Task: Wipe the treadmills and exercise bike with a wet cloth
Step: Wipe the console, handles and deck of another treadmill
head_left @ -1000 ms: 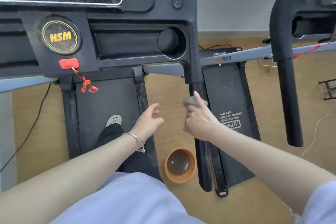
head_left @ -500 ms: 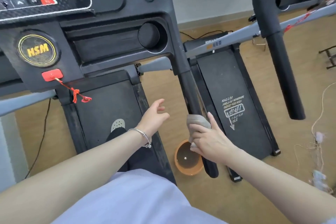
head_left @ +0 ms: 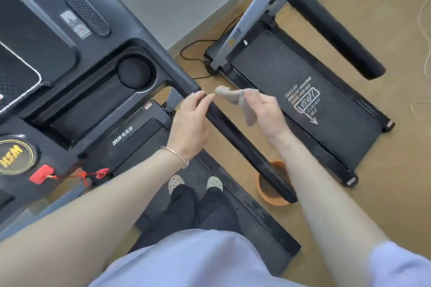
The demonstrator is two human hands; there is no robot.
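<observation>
While the near treadmill (head_left: 77, 91) shows a yellow "HSM" badge (head_left: 12, 155), the far treadmill (head_left: 300, 98) reads "HALLO!". An orange basin (head_left: 272, 196), contents unclear, sits on the floor between them. Right hand (head_left: 265, 109) pinches the grey cloth (head_left: 238, 100) just right of the handrail (head_left: 235, 137); left hand (head_left: 192, 121), fingers relaxed, touches it.

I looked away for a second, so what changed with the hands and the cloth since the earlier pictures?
The right hand has lifted the grey cloth off the black handrail and holds it in the air beside it. The left hand moved from open air onto the handrail's upper part. The orange basin stays on the floor under the rail's end; the person remains on the treadmill belt.
</observation>
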